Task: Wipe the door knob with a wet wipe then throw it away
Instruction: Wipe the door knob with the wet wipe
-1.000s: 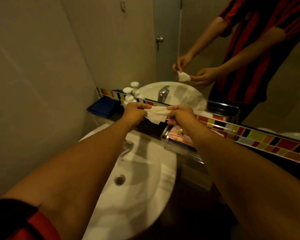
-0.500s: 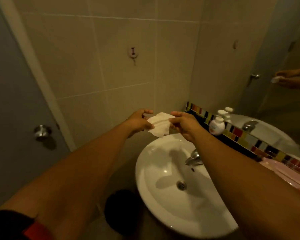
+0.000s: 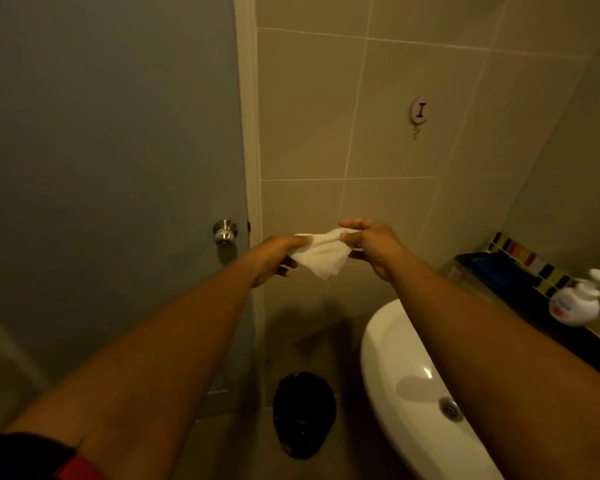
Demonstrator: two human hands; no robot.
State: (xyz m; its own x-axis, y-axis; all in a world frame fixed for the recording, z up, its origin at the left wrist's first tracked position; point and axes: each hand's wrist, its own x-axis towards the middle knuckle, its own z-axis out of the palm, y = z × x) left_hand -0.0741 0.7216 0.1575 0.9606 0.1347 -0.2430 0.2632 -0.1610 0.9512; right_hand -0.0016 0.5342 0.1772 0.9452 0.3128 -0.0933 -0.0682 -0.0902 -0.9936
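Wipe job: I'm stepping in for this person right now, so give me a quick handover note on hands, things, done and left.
Left hand: pinching the left edge of the wipe.
Right hand: pinching its right edge; the wipe hangs partly unfolded between both hands, in the air in front of the tiled wall.
Knob: on the grey door, just left of the left hand, not touched.
Bin: dark, on the floor below the hands, between door and sink.
Done: wipe is out and in hand.
Left: wipe the knob, then drop the wipe in the bin.
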